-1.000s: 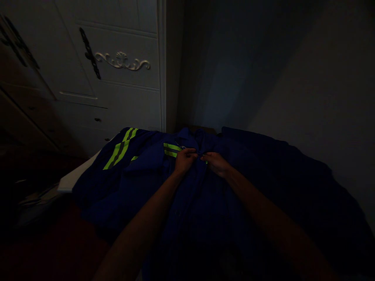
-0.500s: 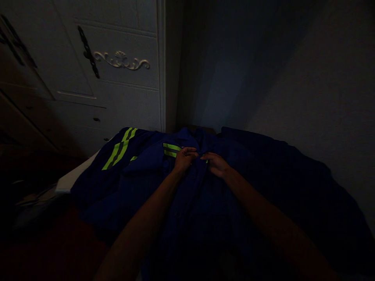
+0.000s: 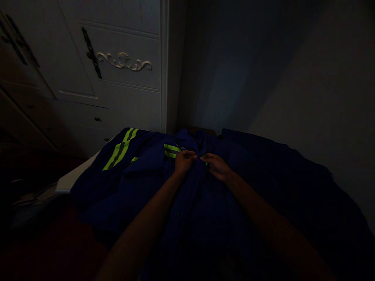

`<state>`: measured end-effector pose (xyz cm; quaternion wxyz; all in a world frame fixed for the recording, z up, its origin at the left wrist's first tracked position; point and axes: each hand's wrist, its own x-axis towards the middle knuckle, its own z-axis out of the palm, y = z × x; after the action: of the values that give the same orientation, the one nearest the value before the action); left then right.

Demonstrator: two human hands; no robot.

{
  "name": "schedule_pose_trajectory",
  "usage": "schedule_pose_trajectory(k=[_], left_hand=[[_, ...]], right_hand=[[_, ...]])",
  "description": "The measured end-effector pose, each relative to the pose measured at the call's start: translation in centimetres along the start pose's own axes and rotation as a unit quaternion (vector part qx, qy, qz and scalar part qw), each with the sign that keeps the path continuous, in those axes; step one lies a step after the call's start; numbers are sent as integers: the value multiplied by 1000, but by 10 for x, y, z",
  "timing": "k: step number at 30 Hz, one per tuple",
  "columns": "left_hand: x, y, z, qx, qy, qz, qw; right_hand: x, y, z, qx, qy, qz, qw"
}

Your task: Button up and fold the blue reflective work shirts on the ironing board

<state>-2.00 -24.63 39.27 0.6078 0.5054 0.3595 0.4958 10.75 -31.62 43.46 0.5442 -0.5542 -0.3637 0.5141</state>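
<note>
A dark blue work jacket [image 3: 146, 175] with yellow-green reflective stripes lies spread out in front of me in dim light. My left hand [image 3: 183, 160] pinches the jacket's front edge near the collar, beside a chest stripe. My right hand [image 3: 216, 165] grips the opposite front edge. The fingertips of both hands almost meet at the jacket's front opening. One striped sleeve [image 3: 120, 149] stretches out to the left.
A white wardrobe [image 3: 125, 97] with an ornate handle and drawers stands behind on the left. A pale surface edge [image 3: 68, 181] shows under the jacket's left side. A plain wall [image 3: 293, 86] fills the right. The lower left is dark.
Both hands stay at the jacket's front near the collar, with only small finger shifts. The view has moved slightly.
</note>
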Motion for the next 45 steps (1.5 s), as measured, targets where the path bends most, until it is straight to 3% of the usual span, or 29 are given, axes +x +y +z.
schedule_pose_trajectory(k=[4,16,24,30,39,45], left_hand=[[1,0,0,-39,-16,-43,998],[2,-4,2,-29,-10,-5,1000],[2,-5,1,-25,-25,-16,999],[2,-5,1,-22,-24,-17,999],[1,-4,2,-19,-27,-2,999],[0,-1,2,7,-45,29,999]], right_hand=[[0,1,0,14,11,10,1000],[3,10,-2,-29,33,-16,999],[5,8,-3,-77,32,-10,997],[7,10,-3,-254,94,-96,958],[13,18,-8,-348,114,-172,915],[14,18,-8,-308,109,-159,932]])
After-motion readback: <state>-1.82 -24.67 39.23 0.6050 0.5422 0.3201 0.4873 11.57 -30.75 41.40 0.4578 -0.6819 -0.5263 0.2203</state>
